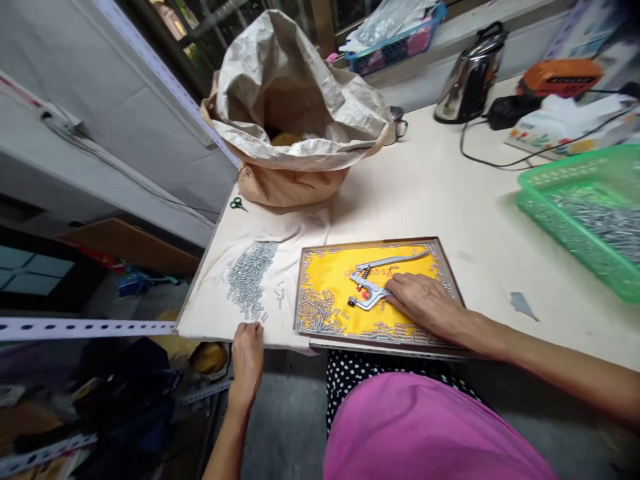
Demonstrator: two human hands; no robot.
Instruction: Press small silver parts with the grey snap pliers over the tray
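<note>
Hands apart. Right hand (425,303) lying flat on snap pliers (373,293) in yellow-lined tray (370,243); left hand (247,363) curled at desk edge (285,343), just below loose metal studs (247,280).

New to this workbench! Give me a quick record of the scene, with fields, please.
Right hand: resting on metal snap pliers
Left hand: at the table edge, near small metal studs
Under the studs: white cloth
Under the pliers: yellow-lined framed tray, with studs scattered inside
Further off: green plastic basket of studs, woven sack, scissors, kettle
</note>
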